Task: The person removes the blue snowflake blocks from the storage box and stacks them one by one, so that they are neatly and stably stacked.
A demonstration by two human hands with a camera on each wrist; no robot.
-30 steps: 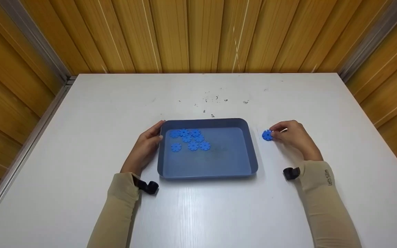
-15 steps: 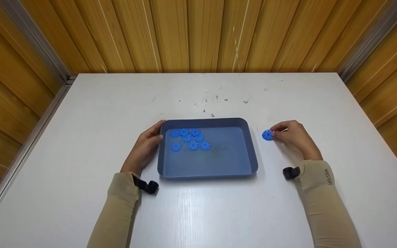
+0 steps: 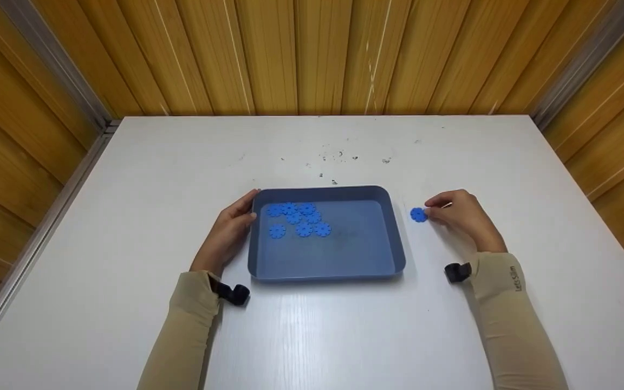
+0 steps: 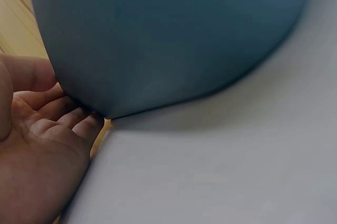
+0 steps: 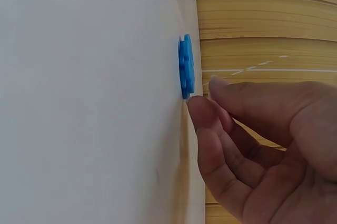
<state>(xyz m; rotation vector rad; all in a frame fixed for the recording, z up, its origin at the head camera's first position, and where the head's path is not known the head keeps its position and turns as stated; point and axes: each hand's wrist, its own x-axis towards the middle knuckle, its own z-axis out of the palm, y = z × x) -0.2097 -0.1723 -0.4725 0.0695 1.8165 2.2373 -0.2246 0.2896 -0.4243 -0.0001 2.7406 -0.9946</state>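
Yellow wood-patterned walls [image 3: 312, 59] enclose the far side and both flanks, with grey metal frames [image 3: 52, 59] at the far corners. The white worktop [image 3: 317, 336] reaches to the back wall and spreads wide to the left, right and rear of the tray [image 3: 339, 257]. That tray, blue-grey with rounded corners, is well apart from the worktop's far, left and right edges; its floor shows through the right half and along the near side. Tan sleeves [image 3: 187, 330] reach in from the near side. Of the hands, the left hand [image 3: 226, 233] grips the tray's left rim near the far corner. The right hand [image 3: 459, 214] is past the right rim, thumb and forefinger slightly parted, pinching nothing. At its fingertips, on the worktop, is a blue disc [image 3: 418, 215]; edge-on it shows two layers, perhaps one disc or two, I cannot tell. More notched discs [image 3: 304, 229] lie in the tray's far left part, several overlapping, one set apart. Small dark marks [image 3: 355, 157] speckle the worktop behind.
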